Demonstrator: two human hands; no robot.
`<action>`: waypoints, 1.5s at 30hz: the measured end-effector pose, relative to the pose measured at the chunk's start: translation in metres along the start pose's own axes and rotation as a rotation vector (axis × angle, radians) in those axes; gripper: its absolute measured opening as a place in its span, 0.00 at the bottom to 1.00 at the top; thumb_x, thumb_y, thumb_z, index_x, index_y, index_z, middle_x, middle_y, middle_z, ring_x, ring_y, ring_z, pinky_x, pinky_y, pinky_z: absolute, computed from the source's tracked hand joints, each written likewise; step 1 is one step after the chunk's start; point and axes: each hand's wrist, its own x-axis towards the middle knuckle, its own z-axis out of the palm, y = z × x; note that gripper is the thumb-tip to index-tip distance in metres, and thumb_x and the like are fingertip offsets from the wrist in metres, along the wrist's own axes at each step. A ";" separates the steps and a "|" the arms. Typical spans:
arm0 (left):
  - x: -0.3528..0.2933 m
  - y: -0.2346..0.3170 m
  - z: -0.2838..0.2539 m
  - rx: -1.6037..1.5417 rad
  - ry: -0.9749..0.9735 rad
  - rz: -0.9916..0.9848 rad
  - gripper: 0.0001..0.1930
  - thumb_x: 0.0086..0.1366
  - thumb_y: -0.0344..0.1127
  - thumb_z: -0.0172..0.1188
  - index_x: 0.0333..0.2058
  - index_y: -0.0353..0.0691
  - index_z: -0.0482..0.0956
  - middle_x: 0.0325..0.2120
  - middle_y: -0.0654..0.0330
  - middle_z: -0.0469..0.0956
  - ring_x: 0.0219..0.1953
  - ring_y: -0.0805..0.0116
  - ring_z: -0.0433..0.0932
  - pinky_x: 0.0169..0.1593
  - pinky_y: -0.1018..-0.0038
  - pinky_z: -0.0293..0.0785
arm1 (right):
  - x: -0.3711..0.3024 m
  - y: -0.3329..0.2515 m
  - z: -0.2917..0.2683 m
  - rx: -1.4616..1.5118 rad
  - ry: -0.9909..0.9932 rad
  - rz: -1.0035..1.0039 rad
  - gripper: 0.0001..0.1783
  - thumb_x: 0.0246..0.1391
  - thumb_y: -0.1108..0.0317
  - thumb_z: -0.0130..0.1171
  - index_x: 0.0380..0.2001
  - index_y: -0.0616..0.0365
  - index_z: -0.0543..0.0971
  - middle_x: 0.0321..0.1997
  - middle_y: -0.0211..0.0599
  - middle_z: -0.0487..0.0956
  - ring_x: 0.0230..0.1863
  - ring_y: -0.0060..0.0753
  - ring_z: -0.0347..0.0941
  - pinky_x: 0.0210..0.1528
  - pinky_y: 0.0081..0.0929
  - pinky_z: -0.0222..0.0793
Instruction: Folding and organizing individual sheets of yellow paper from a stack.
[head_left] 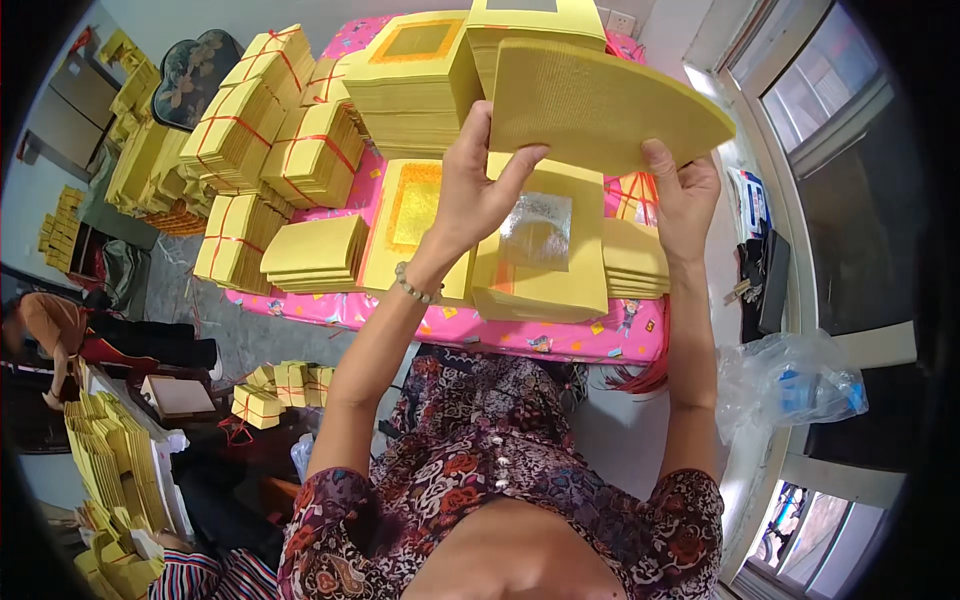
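A thick stack of yellow paper sheets (605, 105) is raised above the table, bowed along its upper edge. My left hand (478, 190) grips its left end, thumb on the near face. At the right end my right hand (685, 195) holds it the same way; most fingers of both hands are hidden behind the paper. Below lies a pile of yellow paper with a silver foil square (545, 230). Left of that pile is another with a gold foil square in an orange border (415, 205). A lower folded stack (636, 260) sits beneath my right hand.
A pink patterned cover (455, 330) lies over the table. Bundles tied with red string (235, 130) crowd its left side, and tall paper piles (410, 100) stand behind. A clear plastic bag (790, 385) is at right. Other people (205, 575) work among paper stacks at left.
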 end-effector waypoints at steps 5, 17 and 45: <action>-0.014 -0.008 0.005 -0.011 0.006 -0.099 0.15 0.58 0.25 0.60 0.42 0.33 0.66 0.35 0.57 0.75 0.37 0.73 0.72 0.43 0.77 0.68 | -0.010 0.010 0.002 0.024 0.020 0.051 0.20 0.56 0.71 0.58 0.51 0.63 0.68 0.45 0.33 0.76 0.45 0.20 0.71 0.47 0.20 0.67; -0.029 -0.014 0.008 0.036 -0.035 -0.147 0.18 0.62 0.24 0.55 0.48 0.33 0.61 0.42 0.58 0.70 0.45 0.73 0.70 0.49 0.77 0.67 | -0.024 0.017 0.006 0.011 -0.008 0.058 0.31 0.46 0.78 0.65 0.53 0.62 0.63 0.48 0.38 0.73 0.48 0.27 0.71 0.50 0.24 0.68; -0.034 -0.016 0.013 -0.017 0.016 -0.155 0.18 0.64 0.27 0.54 0.49 0.33 0.58 0.42 0.54 0.70 0.44 0.70 0.71 0.47 0.75 0.69 | -0.029 0.025 -0.009 -0.087 -0.102 0.192 0.24 0.47 0.75 0.66 0.47 0.64 0.70 0.42 0.35 0.78 0.41 0.22 0.74 0.43 0.20 0.71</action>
